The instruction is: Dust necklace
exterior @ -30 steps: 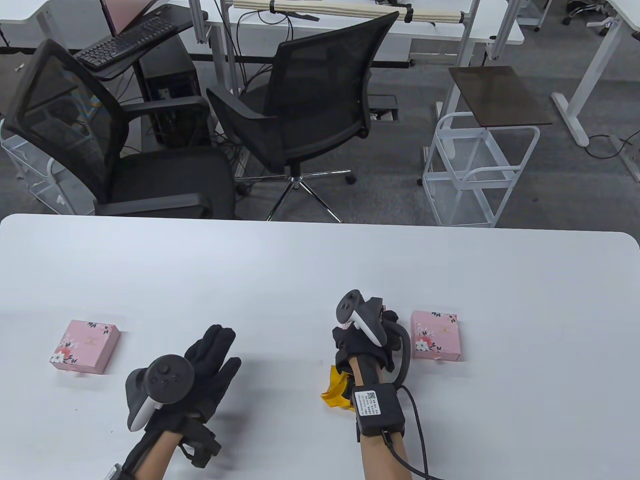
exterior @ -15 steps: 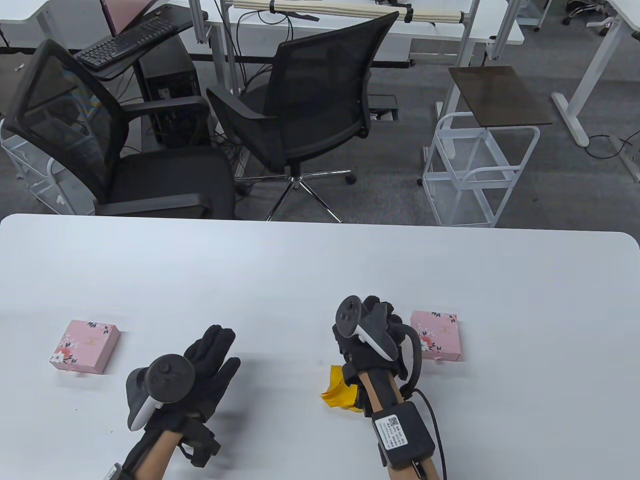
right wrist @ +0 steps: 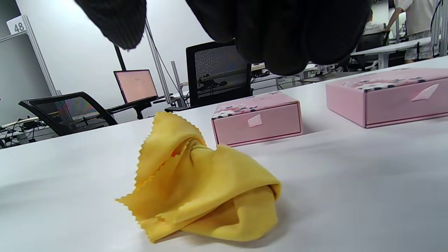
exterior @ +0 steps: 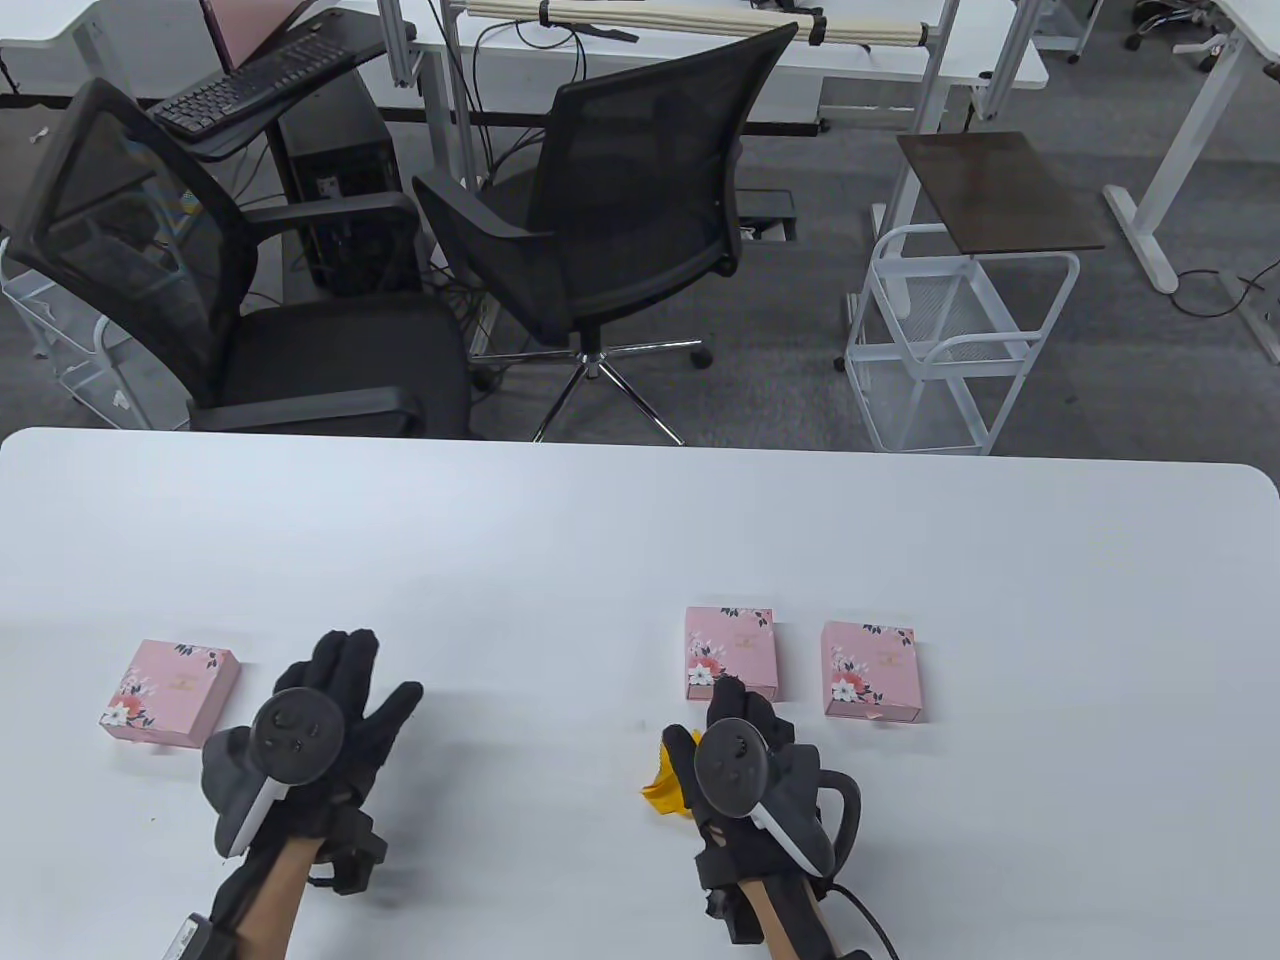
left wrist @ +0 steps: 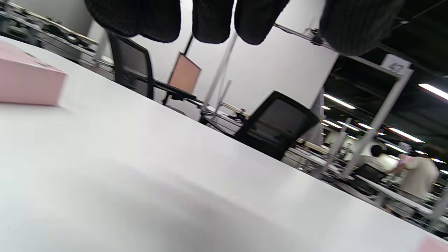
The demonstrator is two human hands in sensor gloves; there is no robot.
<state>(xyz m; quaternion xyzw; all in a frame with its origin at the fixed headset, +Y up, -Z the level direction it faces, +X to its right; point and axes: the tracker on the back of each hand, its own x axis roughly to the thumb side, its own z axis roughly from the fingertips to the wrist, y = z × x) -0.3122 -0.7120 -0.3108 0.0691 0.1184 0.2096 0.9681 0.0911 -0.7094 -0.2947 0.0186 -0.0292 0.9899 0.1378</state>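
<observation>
No necklace shows, presumably shut in one of the pink boxes; the yellow cloth (right wrist: 199,182) lies crumpled just under the right hand (exterior: 745,765), far from the left hand (exterior: 330,715), both with fingers spread, holding nothing.

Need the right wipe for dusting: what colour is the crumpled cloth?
Yellow cloth with zigzag-cut edges; the right wrist view shows it best.

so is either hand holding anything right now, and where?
Nothing held. Left hand is spread over bare table; right hand hovers above the yellow cloth, fingers clear of it.
</observation>
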